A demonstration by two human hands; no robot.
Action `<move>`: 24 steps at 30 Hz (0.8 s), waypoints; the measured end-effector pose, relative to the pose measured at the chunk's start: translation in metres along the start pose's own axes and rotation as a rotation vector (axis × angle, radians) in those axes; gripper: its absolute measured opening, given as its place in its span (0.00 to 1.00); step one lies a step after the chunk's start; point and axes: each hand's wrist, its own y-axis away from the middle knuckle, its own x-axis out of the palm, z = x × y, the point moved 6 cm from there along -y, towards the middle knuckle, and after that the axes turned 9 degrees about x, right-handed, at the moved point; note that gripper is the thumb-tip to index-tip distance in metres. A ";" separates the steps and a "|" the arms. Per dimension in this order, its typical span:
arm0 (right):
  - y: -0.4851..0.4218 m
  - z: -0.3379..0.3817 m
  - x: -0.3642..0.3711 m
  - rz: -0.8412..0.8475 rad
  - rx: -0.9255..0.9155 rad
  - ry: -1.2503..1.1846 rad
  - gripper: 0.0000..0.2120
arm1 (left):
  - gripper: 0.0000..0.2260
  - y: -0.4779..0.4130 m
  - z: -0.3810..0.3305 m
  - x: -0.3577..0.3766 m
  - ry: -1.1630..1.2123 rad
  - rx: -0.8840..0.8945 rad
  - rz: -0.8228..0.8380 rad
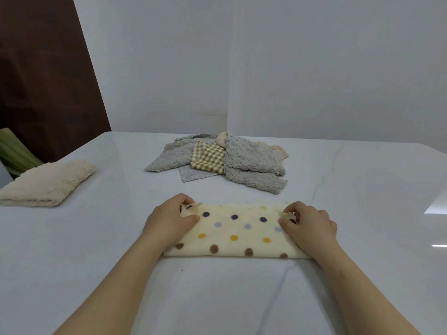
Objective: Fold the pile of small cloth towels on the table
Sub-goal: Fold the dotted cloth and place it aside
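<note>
A cream towel with coloured polka dots [235,229] lies folded in half as a wide strip on the white table [217,298], right in front of me. My left hand [169,217] pinches its far left corner, thumb on top. My right hand [308,222] pinches the far right corner in the same way. Behind it lies a loose pile of small towels [217,158]: several grey fluffy ones, a green-and-orange checked one [208,157], a thin grey dotted cloth and a peach one at the back.
A folded beige towel [46,184] lies at the table's left edge. A green striped object [14,151] shows beyond that edge. A white wall stands behind the table, a dark brown panel at the far left.
</note>
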 end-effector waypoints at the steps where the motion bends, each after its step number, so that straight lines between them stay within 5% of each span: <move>1: 0.000 0.001 0.000 0.001 -0.006 -0.036 0.04 | 0.07 0.000 0.001 -0.001 0.041 -0.002 -0.014; 6: 0.002 0.001 -0.001 0.045 -0.012 -0.113 0.05 | 0.01 -0.004 0.003 -0.007 0.164 0.012 -0.129; 24: 0.006 -0.005 -0.023 0.008 -0.031 -1.020 0.11 | 0.14 0.000 0.003 -0.020 0.668 -0.067 -0.349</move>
